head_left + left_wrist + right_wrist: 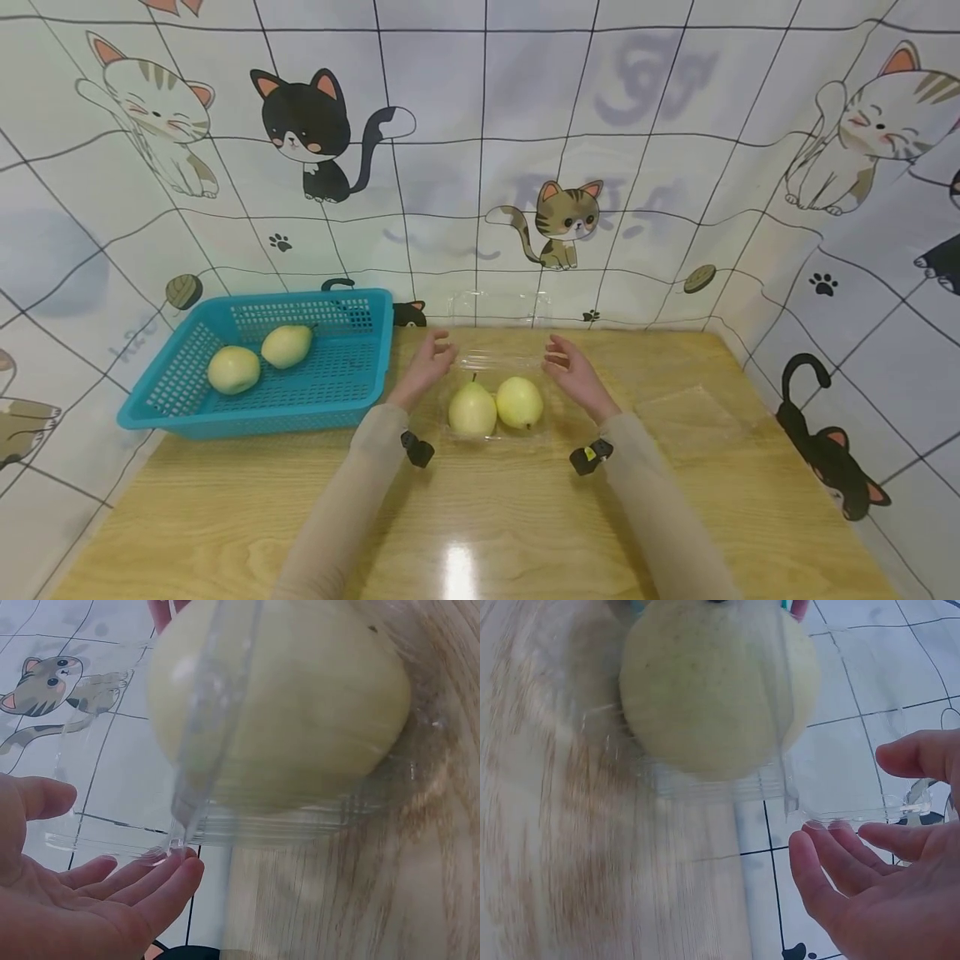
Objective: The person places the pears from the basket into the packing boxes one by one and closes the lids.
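Note:
A clear plastic clamshell box [498, 361] stands on the table with its lid [501, 310] raised at the back. Two yellow-green pears sit side by side in its base, a left one [472, 410] and a right one [520, 403]. My left hand [429, 364] is at the box's left side; in the left wrist view its extended fingertips [191, 874] are right at the clear plastic edge, thumb apart. On the opposite side, my right hand [573, 375] mirrors it, with loosely bent fingers [814, 874] beneath the lid's edge and the thumb held away.
At the left, a blue plastic basket [292, 417] holds two more pears, one paler [234, 370] and one behind it [287, 346]. Another thin clear plastic piece [693, 412] lies on the table at the right. A cat-patterned wall covering [450, 167] rises behind the table.

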Demonstrator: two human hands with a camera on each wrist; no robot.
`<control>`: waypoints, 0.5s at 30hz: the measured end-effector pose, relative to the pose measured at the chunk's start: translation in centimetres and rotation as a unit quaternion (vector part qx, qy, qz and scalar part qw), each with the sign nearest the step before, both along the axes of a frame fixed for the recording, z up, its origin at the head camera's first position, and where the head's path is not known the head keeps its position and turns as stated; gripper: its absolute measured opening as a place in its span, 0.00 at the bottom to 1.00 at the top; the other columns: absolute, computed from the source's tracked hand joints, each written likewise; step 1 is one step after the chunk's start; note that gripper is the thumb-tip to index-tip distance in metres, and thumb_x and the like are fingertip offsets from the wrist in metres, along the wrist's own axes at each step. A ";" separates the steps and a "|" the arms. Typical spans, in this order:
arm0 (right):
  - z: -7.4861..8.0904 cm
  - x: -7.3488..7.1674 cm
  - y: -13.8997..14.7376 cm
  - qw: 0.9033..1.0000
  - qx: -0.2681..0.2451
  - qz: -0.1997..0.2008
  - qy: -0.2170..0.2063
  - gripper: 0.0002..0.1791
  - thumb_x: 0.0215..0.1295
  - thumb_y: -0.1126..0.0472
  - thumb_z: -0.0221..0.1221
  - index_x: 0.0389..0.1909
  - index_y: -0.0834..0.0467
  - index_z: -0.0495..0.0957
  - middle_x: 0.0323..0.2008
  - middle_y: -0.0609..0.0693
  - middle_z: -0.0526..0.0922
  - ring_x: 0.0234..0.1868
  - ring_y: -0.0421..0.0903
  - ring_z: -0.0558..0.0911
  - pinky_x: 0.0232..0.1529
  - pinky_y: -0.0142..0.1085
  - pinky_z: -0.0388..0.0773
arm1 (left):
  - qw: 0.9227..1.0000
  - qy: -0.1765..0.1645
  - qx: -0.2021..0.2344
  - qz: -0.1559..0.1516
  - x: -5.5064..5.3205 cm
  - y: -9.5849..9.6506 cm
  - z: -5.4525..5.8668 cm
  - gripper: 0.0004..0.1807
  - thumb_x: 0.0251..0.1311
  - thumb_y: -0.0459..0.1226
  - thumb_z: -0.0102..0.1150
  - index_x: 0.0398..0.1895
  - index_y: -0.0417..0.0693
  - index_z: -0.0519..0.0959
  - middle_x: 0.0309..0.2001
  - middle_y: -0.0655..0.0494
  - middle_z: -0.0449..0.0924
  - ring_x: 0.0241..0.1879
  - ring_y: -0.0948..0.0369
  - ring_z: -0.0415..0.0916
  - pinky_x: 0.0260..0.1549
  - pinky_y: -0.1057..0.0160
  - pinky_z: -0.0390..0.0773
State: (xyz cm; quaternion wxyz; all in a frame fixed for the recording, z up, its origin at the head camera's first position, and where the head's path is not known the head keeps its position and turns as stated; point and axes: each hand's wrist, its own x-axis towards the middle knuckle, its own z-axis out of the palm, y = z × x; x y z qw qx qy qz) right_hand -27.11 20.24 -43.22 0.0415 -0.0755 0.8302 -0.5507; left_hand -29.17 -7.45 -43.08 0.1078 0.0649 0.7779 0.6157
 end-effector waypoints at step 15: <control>0.1 1.0 -0.2 1.000 -0.022 -0.019 0.007 0.33 0.71 0.63 0.52 0.72 0.65 0.53 0.65 0.68 0.61 0.67 0.65 0.60 0.64 0.55 0.62 | 1.000 0.024 -0.002 0.019 0.5 -0.1 -0.3 0.25 0.72 0.42 0.48 0.67 0.43 0.60 0.66 0.35 0.62 0.62 0.41 0.64 0.57 0.46 0.69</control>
